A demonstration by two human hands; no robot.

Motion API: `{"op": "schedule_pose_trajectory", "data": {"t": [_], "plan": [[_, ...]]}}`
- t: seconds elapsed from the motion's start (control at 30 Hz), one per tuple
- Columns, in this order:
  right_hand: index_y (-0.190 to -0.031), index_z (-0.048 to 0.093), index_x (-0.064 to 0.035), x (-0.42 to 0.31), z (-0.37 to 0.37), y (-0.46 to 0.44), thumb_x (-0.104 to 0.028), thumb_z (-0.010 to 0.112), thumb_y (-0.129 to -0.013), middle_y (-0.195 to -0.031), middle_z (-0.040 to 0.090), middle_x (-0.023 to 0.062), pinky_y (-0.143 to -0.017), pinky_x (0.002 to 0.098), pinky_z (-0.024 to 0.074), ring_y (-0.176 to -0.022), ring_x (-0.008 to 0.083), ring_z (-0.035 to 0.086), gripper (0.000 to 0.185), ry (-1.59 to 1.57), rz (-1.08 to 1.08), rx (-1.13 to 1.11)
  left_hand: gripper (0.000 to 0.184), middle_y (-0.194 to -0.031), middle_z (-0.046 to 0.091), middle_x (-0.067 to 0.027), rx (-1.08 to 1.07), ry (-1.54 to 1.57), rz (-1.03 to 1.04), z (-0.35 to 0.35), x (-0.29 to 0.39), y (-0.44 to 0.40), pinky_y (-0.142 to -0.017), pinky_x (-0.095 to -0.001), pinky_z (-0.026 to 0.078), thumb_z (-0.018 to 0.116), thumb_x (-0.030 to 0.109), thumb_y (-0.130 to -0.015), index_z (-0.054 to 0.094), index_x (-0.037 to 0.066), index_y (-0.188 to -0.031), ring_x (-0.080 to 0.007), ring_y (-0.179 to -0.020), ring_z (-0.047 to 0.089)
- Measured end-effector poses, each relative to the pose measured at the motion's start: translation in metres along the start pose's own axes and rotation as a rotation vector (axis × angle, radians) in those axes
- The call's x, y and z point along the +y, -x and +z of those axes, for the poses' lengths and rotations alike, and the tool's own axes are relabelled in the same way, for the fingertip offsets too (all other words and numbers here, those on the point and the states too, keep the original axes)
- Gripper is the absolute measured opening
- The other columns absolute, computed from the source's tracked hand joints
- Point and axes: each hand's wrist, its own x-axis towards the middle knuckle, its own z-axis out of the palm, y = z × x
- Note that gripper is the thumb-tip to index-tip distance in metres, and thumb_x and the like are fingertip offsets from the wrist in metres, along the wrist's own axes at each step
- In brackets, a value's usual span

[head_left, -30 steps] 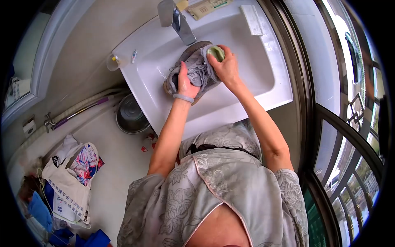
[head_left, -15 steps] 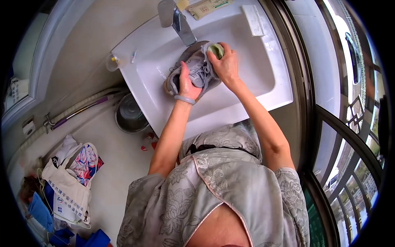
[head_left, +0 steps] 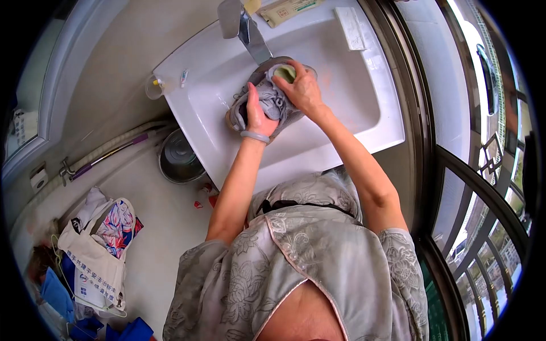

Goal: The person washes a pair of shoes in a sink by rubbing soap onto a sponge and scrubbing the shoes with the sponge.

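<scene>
A grey lace-up sneaker point(head_left: 272, 101) is held over the white washbasin point(head_left: 210, 122), below the faucet. My left hand point(head_left: 259, 118) is wrapped round its near side, thumb up along the laces, with a pale band on the wrist. In my right hand point(head_left: 305, 91) is a pale green oval scrub brush point(head_left: 284, 73), gripped by its edge and pressed against the shoe's upper. The underside of the brush is hidden. More grey shoe material shows beyond it; whether this is a second shoe I cannot tell.
The metal faucet point(head_left: 250, 35) hangs over the basin. A cream packet point(head_left: 287, 11) and a white bar-shaped thing point(head_left: 350, 28) lie on its rim. A clear cup point(head_left: 154, 87) stands at the left corner. A dark basin point(head_left: 181, 156) and a stuffed cloth bag point(head_left: 94, 253) are lower left.
My right hand has moved the scrub brush a little to the left across the sneaker. My left hand keeps its hold, nearly in the same place.
</scene>
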Motion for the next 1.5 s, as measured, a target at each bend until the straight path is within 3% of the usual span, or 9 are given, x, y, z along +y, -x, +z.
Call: {"op": "schedule_pose_trajectory", "data": {"t": [0.2, 0.33, 0.6, 0.73, 0.93, 1.07, 1.17, 1.27, 1.5], "plan": [[-0.129, 0.057, -0.0214, 0.009, 0.017, 0.045, -0.036, 0.077, -0.079, -0.106, 0.057, 0.0117, -0.073, 0.0442, 0.0558, -0.097, 0.032, 0.062, 0.056, 0.177, -0.204, 0.116, 0.078, -0.143, 0.049, -0.0126, 0.144, -0.02, -0.022, -0.006, -0.014, 0.001, -0.112, -0.0447, 0.036, 0.041, 0.066, -0.097, 0.043, 0.003, -0.143, -0.0301, -0.133, 0.047], [-0.128, 0.056, -0.0206, 0.032, -0.014, -0.027, -0.036, 0.073, -0.084, -0.105, 0.056, 0.0192, -0.068, 0.0494, 0.054, -0.093, 0.0394, 0.061, 0.049, 0.353, -0.115, 0.329, 0.077, -0.149, 0.043, -0.0171, 0.024, 0.01, -0.039, -0.008, -0.01, 0.006, -0.116, -0.0454, 0.032, 0.037, 0.06, -0.101, 0.035, 0.0, -0.148, -0.0328, -0.138, 0.042], [-0.132, 0.056, -0.0148, -0.015, 0.027, 0.072, -0.039, 0.076, -0.078, -0.112, 0.057, 0.0265, -0.092, 0.0481, 0.0512, -0.103, 0.044, 0.061, 0.063, -0.187, 0.039, -0.026, 0.085, -0.127, 0.059, -0.0131, -0.083, 0.086, -0.182, -0.028, -0.005, -0.007, -0.101, -0.0441, 0.047, 0.043, 0.075, -0.09, 0.052, 0.002, -0.132, -0.0321, -0.118, 0.058], [-0.129, 0.054, -0.022, 0.034, -0.004, 0.027, -0.032, 0.073, -0.084, -0.105, 0.053, 0.0148, -0.066, 0.0475, 0.0542, -0.091, 0.0356, 0.06, 0.05, 0.25, -0.262, 0.207, 0.074, -0.147, 0.045, -0.0166, 0.068, 0.06, 0.029, -0.015, -0.026, 0.002, -0.115, -0.0464, 0.033, 0.045, 0.058, -0.099, 0.04, 0.001, -0.146, -0.0329, -0.135, 0.044], [-0.128, 0.054, -0.0141, 0.015, 0.005, 0.031, -0.033, 0.073, -0.084, -0.109, 0.055, 0.0238, -0.082, 0.0485, 0.0528, -0.099, 0.0435, 0.059, 0.052, -0.038, 0.107, 0.151, 0.087, -0.143, 0.048, -0.0208, 0.036, 0.024, 0.033, -0.011, -0.006, -0.012, -0.112, -0.0471, 0.037, 0.044, 0.067, -0.095, 0.038, -0.005, -0.144, -0.035, -0.131, 0.048], [-0.132, 0.054, -0.0173, -0.022, 0.027, 0.084, -0.039, 0.075, -0.082, -0.114, 0.056, 0.0221, -0.089, 0.0468, 0.0516, -0.106, 0.041, 0.059, 0.059, -0.264, 0.021, 0.05, 0.1, -0.136, 0.052, -0.0192, 0.089, -0.002, -0.167, -0.028, 0.006, -0.015, -0.104, -0.0444, 0.045, 0.044, 0.079, -0.087, 0.042, -0.006, -0.14, -0.0338, -0.122, 0.054], [-0.128, 0.054, -0.0233, 0.027, 0.008, 0.035, -0.03, 0.073, -0.083, -0.103, 0.052, 0.016, -0.069, 0.0477, 0.0541, -0.095, 0.0366, 0.058, 0.049, 0.168, -0.209, 0.163, 0.089, -0.149, 0.043, -0.0159, 0.084, -0.062, 0.013, -0.01, -0.009, -0.005, -0.115, -0.0461, 0.032, 0.044, 0.07, -0.093, 0.035, 0.001, -0.149, -0.0329, -0.138, 0.04], [-0.123, 0.054, -0.02, 0.036, -0.024, -0.01, -0.029, 0.07, -0.087, -0.103, 0.053, 0.0181, -0.067, 0.0498, 0.0524, -0.089, 0.0391, 0.06, 0.041, 0.257, -0.056, 0.35, 0.083, -0.149, 0.042, -0.019, 0.13, -0.001, -0.037, -0.009, -0.006, -0.001, -0.116, -0.0475, 0.031, 0.041, 0.065, -0.097, 0.035, 0.0, -0.148, -0.0341, -0.139, 0.04], [-0.129, 0.057, -0.0128, -0.01, 0.03, 0.079, -0.039, 0.073, -0.082, -0.113, 0.055, 0.0272, -0.089, 0.0485, 0.052, -0.106, 0.0471, 0.059, 0.057, -0.226, 0.081, -0.033, 0.103, -0.126, 0.058, -0.0182, 0.057, -0.003, -0.216, -0.034, -0.005, -0.012, -0.103, -0.0421, 0.045, 0.049, 0.086, -0.078, 0.052, -0.003, -0.13, -0.0315, -0.118, 0.057]]}}
